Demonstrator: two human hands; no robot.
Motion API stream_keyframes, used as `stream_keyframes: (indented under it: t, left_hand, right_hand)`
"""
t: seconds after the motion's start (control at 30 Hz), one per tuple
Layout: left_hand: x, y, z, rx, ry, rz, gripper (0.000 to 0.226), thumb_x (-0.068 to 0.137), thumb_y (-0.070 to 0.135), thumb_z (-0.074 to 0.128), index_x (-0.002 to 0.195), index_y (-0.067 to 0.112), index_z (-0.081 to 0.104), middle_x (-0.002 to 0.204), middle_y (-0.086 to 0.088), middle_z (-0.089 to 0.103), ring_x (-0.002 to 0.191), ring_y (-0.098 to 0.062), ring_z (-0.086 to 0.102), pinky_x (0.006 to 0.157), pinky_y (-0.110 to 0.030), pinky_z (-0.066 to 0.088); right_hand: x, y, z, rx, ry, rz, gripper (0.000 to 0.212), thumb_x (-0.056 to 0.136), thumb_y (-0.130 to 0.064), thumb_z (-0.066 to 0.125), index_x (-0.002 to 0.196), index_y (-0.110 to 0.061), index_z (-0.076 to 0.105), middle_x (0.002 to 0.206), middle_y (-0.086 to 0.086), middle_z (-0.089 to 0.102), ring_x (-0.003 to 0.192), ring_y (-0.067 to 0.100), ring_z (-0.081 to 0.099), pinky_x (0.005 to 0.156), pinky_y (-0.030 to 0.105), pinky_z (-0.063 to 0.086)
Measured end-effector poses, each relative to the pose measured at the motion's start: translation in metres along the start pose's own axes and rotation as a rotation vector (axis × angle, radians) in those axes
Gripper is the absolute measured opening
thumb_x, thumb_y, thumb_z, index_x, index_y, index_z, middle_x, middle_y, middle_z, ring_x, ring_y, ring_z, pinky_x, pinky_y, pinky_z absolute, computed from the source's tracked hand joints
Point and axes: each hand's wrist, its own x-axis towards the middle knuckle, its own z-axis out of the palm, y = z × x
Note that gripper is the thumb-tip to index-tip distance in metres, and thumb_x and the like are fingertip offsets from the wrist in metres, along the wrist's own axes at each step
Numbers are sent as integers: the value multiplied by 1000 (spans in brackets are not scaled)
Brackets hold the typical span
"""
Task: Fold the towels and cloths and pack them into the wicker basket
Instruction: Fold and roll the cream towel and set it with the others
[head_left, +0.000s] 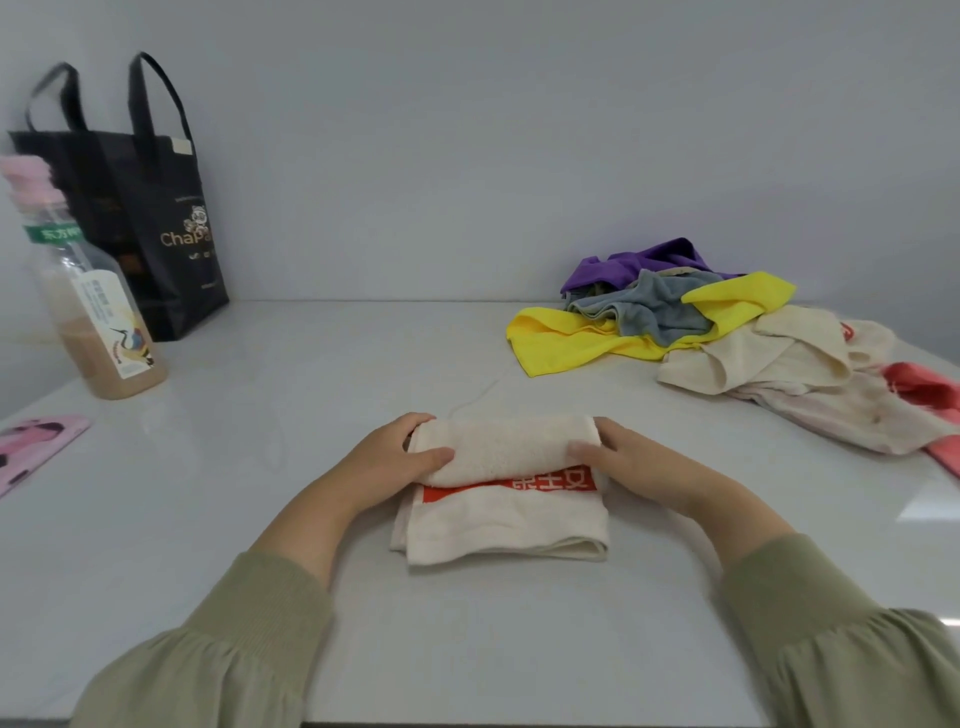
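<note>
Towel: cream terry towel with red printed band (498, 514), on the white table (311, 374), far half rolled toward the person.
Left hand (395, 457): fingers curled around the roll's left end.
Right hand (623, 460): grips the right end.

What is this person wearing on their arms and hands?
Both arms wear loose sage-green long sleeves, left sleeve and right sleeve, each gathered into a ribbed cuff. The left hand and right hand are bare: no gloves, rings or watch show.
</note>
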Motion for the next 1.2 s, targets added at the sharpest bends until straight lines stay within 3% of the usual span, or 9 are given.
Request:
stream_keyframes:
  t: [0.13, 0.33, 0.5, 0.67, 0.77, 0.87, 1.0, 1.1, 1.2]
  left_hand:
    - [2, 1, 2, 20, 2, -4, 65, 86, 36, 67, 143, 23, 39, 133, 8, 52, 111, -7, 51, 88, -20, 39]
    - [3, 2, 4, -43, 66, 69, 75, 79, 25, 76, 144, 25, 38, 135, 10, 48, 115, -7, 50, 91, -20, 42]
    - [4, 8, 14, 9, 320, 286, 45, 72, 5, 75, 108, 26, 59, 107, 11, 54, 94, 4, 52, 80, -16, 43]
    - [6, 6, 21, 265, 439, 484, 40, 67, -4, 66, 82, 26, 45, 91, 14, 44, 78, -5, 47, 65, -12, 37]
    - [2, 1, 17, 345, 322, 523, 30, 65, 10, 57, 85, 27, 45, 94, 18, 39, 87, -8, 46, 71, -23, 41]
    - [-5, -1, 14, 351, 298, 564, 16, 70, 34, 51, 82, 23, 51, 96, 18, 44, 91, -5, 44, 76, -16, 38]
    - [-10, 12, 28, 521, 408, 656, 37, 84, 41, 44, 60, 14, 51, 90, 8, 57, 74, -8, 48, 63, -22, 38]
    - [-9, 26, 37, 628, 425, 594, 30, 83, 40, 35, 76, 17, 53, 84, 6, 55, 67, -13, 46, 57, -29, 40]
    - [-8, 34, 42, 793, 286, 556, 64, 86, 41, 14, 128, 14, 54, 113, -3, 63, 94, -25, 57, 77, -37, 46]
  right_hand:
    - [0, -3, -1, 141, 1, 7, 40, 93, -52, 45, 120, -24, 54, 117, -8, 61, 109, 9, 57, 102, 32, 40]
    - [6, -4, -2, 297, 31, 18, 35, 82, -8, 69, 113, -20, 60, 111, 4, 65, 100, 17, 62, 85, 30, 53]
    - [8, -9, 6, 15, 346, -127, 42, 73, -1, 66, 105, -25, 56, 101, -5, 61, 93, 13, 56, 71, 21, 41]
    - [10, -8, 16, -320, 507, -352, 40, 62, 9, 60, 94, -15, 53, 95, -5, 46, 93, 19, 45, 71, 22, 29]
    - [7, -5, 15, -433, 455, -385, 34, 66, 1, 65, 95, -12, 55, 96, -5, 44, 94, 22, 44, 78, 29, 35]
    - [1, -4, 13, -395, 453, -414, 17, 80, -25, 69, 88, -14, 58, 94, -3, 51, 90, 17, 43, 81, 30, 37]
    - [6, -14, 23, -590, 666, -555, 43, 90, -37, 43, 57, -13, 54, 64, 2, 49, 66, 21, 43, 59, 36, 39]
    - [12, -25, 32, -726, 717, -551, 35, 85, -28, 38, 58, -13, 53, 59, 4, 49, 59, 26, 49, 50, 32, 39]
    - [16, -29, 39, -867, 666, -517, 28, 79, -24, 34, 79, -14, 61, 72, 2, 55, 63, 24, 53, 53, 31, 42]
